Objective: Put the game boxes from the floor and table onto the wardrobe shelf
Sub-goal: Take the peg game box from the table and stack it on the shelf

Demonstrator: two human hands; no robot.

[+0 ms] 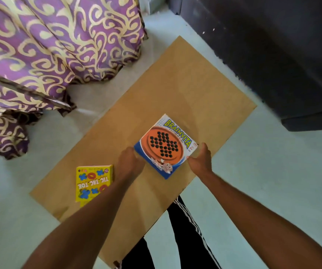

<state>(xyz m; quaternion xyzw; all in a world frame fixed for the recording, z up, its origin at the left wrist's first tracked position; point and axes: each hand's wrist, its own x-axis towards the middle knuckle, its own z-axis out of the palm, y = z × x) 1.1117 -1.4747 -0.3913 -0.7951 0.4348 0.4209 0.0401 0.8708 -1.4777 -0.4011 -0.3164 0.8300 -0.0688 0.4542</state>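
A square Brainvita game box (pixel 165 145), blue with an orange board picture, lies on the brown wooden table (pixel 185 90). My left hand (pixel 130 162) grips its left edge and my right hand (pixel 200 159) grips its right corner, so both hands hold the box. A yellow Tic Tac Toe box (pixel 93 184) lies flat near the table's left edge, just left of my left forearm, which covers its right corner. The wardrobe shelf is not in view.
A purple and gold patterned curtain (pixel 49 45) hangs at the left and bunches on the pale floor (pixel 272 171). A dark piece of furniture (pixel 282 55) fills the upper right. My legs in black striped trousers (pixel 187 230) stand at the table's near edge.
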